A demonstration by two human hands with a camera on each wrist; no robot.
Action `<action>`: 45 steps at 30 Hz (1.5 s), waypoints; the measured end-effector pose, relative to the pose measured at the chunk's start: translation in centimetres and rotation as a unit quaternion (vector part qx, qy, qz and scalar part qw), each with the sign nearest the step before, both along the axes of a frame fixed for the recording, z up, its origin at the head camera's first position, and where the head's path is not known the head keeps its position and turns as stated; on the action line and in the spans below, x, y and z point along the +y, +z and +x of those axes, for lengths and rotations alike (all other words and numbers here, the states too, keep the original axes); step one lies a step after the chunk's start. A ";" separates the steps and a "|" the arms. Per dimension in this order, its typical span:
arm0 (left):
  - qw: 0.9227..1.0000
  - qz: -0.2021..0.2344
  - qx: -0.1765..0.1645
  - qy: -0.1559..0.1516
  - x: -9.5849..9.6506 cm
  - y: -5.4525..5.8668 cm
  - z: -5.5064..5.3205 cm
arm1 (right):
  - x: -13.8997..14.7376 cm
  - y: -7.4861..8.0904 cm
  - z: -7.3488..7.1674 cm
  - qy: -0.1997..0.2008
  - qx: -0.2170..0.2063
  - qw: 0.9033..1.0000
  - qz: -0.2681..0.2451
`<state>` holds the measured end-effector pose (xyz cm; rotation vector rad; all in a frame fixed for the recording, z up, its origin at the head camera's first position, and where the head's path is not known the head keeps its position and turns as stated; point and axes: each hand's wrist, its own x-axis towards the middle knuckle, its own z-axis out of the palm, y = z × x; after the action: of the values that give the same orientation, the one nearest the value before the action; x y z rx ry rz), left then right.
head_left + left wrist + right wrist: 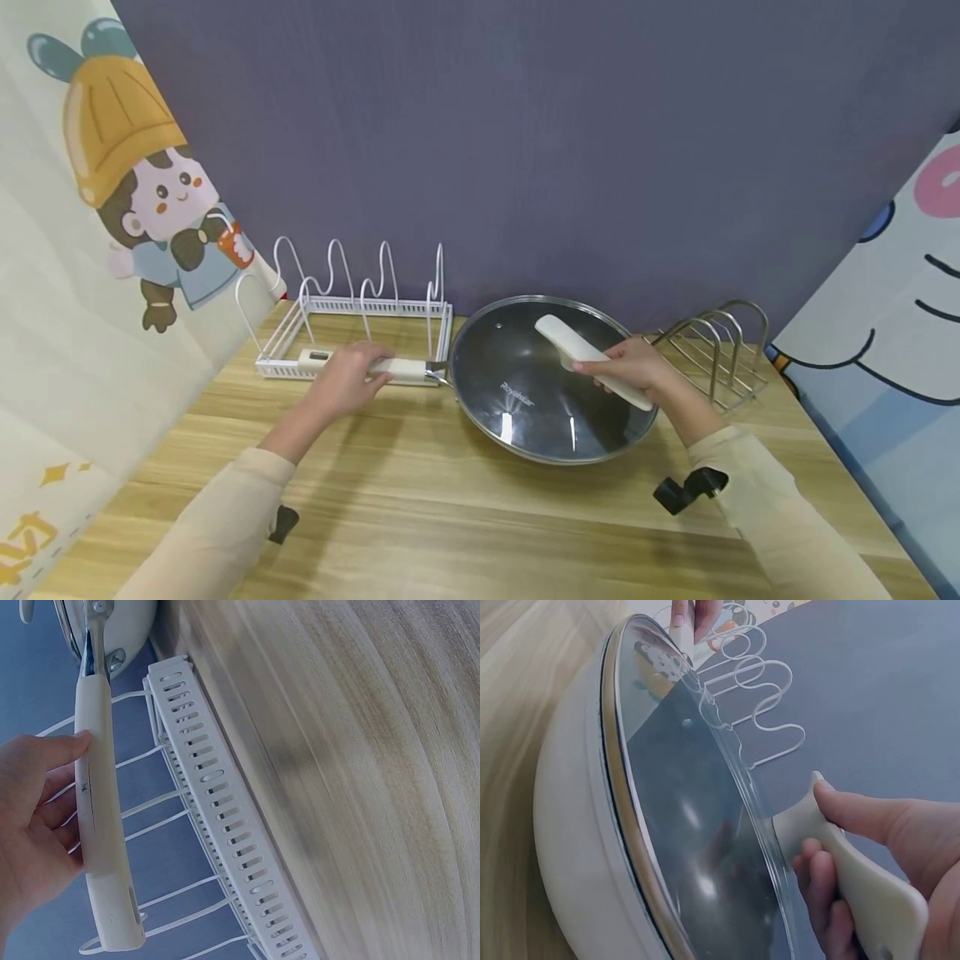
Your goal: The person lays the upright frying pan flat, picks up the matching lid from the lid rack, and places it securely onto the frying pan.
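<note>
A white wok [562, 802] with a cream handle [97, 787] stands on the wooden table. Its glass lid [517, 358], edged in metal and marked with a brand name, covers it. My left hand [348, 379] grips the wok's handle around its middle, thumb along one side in the left wrist view. My right hand [630, 367] holds the long white lid knob [570, 340], thumb on top and fingers curled beneath in the right wrist view. Under the wok handle lies the front rail of a white wire rack [281, 369].
Behind the left hand, the white rack's wavy wire dividers [333, 267] rise toward the grey-purple back panel [525, 150]. A small metal rack [720, 350] stands right of the wok. Cartoon-printed sheets [82, 350] flank the wooden table [465, 533].
</note>
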<state>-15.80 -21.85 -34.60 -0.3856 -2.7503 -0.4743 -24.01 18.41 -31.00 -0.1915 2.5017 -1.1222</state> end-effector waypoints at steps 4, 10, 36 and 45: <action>1.000 0.001 -0.002 0.000 -0.1 0.2 -0.1 | 0.1 0.3 -0.1 0.016 -0.002 1.000 -0.003; 1.000 0.003 -0.013 0.002 -0.1 0.3 -0.1 | 0.2 0.4 -0.1 0.014 0.001 1.000 -0.014; 1.000 0.000 -0.023 0.006 -0.3 0.4 0.2 | 1.1 0.7 0.9 0.046 0.118 0.989 0.075; 1.000 0.003 -0.006 0.001 -0.8 0.6 0.6 | 2.9 0.7 1.5 0.061 0.086 0.994 0.025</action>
<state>-15.23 -22.65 -34.01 -0.3801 -2.7606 -0.4868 -22.54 21.30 -30.26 -0.4396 2.6249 -1.0309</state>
